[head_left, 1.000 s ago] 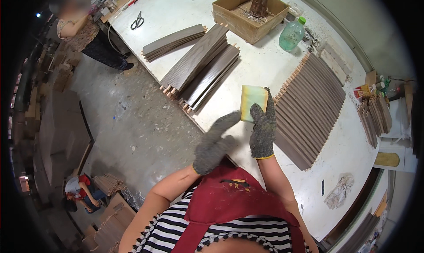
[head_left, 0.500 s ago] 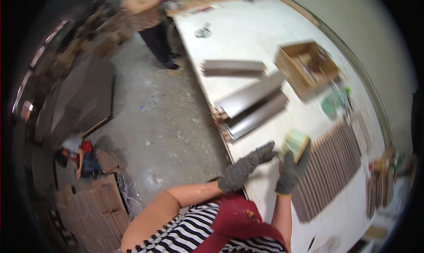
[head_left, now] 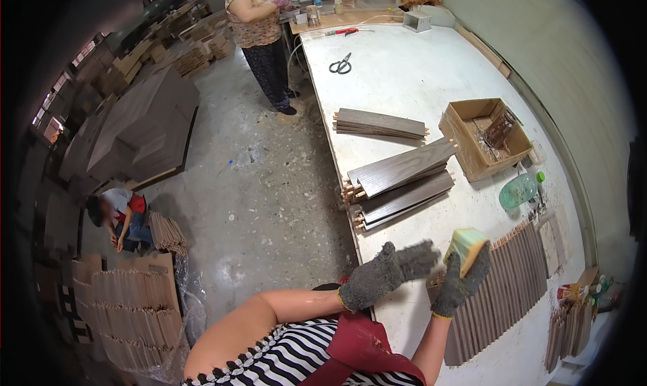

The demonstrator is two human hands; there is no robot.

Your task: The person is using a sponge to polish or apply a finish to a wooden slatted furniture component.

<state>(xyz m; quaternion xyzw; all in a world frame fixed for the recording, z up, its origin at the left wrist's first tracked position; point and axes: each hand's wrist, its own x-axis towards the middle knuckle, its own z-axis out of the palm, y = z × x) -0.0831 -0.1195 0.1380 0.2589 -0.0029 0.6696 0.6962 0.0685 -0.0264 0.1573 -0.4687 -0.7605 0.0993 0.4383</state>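
Note:
Grey knit work gloves cover both of my hands. My right hand (head_left: 464,283) grips a pale green and yellow sponge block (head_left: 466,243), held up beside a row of narrow brown wooden slats (head_left: 502,298). My left hand (head_left: 391,273) is open above the table's near edge, its fingers stretched toward the right hand and nothing in them. Just beyond lie stacks of dark wood-grain boards (head_left: 404,167) with round dowels at their ends. Another small stack of boards (head_left: 381,123) rests farther back.
On the white table (head_left: 397,62) are a cardboard box (head_left: 465,157) holding a brown can, a green plastic bottle (head_left: 517,192) and black scissors (head_left: 342,64). One person (head_left: 256,29) stands at the far end. Another person (head_left: 128,217) crouches on the floor at left near slat bundles (head_left: 135,312).
The view has shifted, so the table's contents sit lower in the picture and look sharper. My right hand still holds the sponge; my left hand stays open beside it.

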